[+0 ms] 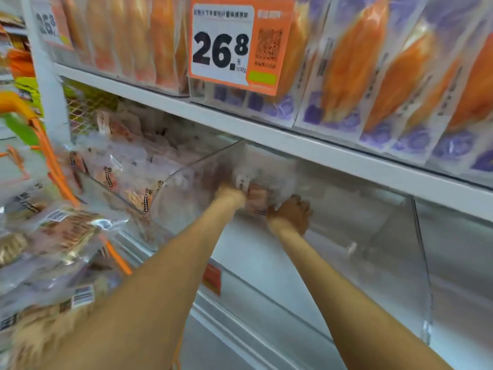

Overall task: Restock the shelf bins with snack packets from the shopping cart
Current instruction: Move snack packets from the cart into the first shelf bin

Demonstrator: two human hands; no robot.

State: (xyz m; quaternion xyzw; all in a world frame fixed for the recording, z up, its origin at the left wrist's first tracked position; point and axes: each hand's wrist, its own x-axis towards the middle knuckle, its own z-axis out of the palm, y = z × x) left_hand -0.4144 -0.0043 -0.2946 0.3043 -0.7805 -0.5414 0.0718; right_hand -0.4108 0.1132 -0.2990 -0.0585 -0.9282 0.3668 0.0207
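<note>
1. Overhead, I see the white shelf board (266,134) crossing the view, and on it stand rows of orange snack packs with purple bottoms (400,84); their tops are cut off by the frame and the print is too blurred for me to read.
2. Below it sits the clear shelf bin (373,236) that both my arms reach into; its walls are see-through and hard to trace, and only the right divider edge shows plainly.
3. Left of that, a neighbouring bin (128,166) is heaped with clear packets, smeared by motion.
4. At the far left the shopping cart (53,166), with its orange frame, is cut off by the edge and holds more packets (66,231).
5. An orange price tag (234,46) reading 26.8 hangs from the upper shelf.
6. A snack packet (256,198) lies at the back left of the bin, between my two hands.
7. My left hand (230,194) grips its left side; the fingers are hidden behind the packet.
8. My right hand (292,213) has curled fingers on the packet's right side, holding it.
</note>
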